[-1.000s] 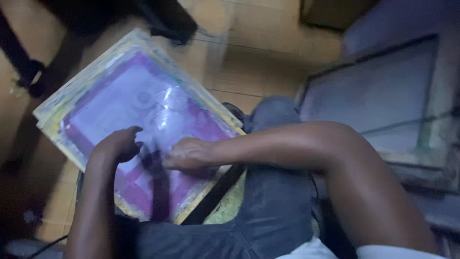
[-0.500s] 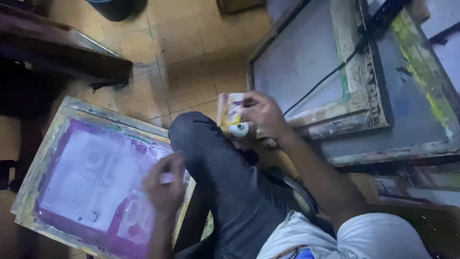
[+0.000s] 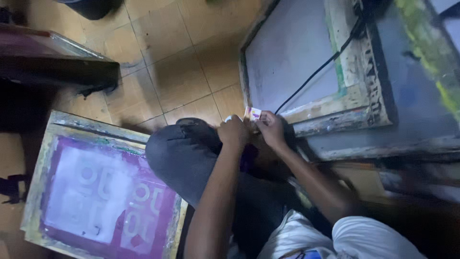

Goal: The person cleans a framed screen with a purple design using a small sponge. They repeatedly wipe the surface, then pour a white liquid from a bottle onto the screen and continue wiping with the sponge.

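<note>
Both hands meet just past the bent knee [image 3: 187,148], which is clad in dark grey trousers. The left hand [image 3: 233,133] is curled into a loose fist with its knuckles up, the forearm running straight down toward the bottom of the view; something pale peeks out at its top edge, but whether the fingers clasp it cannot be told. The right hand [image 3: 271,128] sits just beside it, wrist bent and fingers folded over a small white card with purple smears [image 3: 252,113], pinching it at its lower end; the right forearm slants off to the lower right toward a white sleeve [image 3: 369,240]. The card lies against the lower corner of a wooden printing screen frame [image 3: 354,93] propped on the floor, with a black cable [image 3: 316,72] running across its grey mesh. To the left, on the tiled floor [image 3: 182,72], lies another screen frame with purple emulsion [image 3: 103,192], well apart from both hands
</note>
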